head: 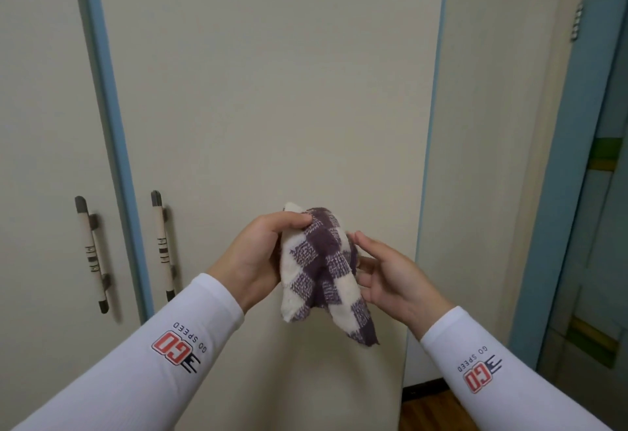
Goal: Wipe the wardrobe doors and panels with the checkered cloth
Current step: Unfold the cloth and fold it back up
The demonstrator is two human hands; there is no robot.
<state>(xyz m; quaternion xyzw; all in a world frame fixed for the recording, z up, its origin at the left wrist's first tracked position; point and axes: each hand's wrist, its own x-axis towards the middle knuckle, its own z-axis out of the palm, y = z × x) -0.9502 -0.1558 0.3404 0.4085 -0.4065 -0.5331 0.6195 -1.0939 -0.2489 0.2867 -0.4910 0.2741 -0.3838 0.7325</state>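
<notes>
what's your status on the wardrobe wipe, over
Left hand grips checkered cloth, bunched. Right hand open, fingers touching cloth. Cloth off the wardrobe door, not wiping yet. Nothing in the way.

Floor [431, 410]: brown wood, at lower right of the wardrobe [272, 90]. Blue frame [560, 192]: right of the wardrobe, metal hinge [576, 21] high up.

Flat wardrobe door [272, 90] ahead, handles [162, 243] jutting left, blue frame [574, 158] at right

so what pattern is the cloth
Purple and cream checks on the checkered cloth, seen in the head view.
</notes>
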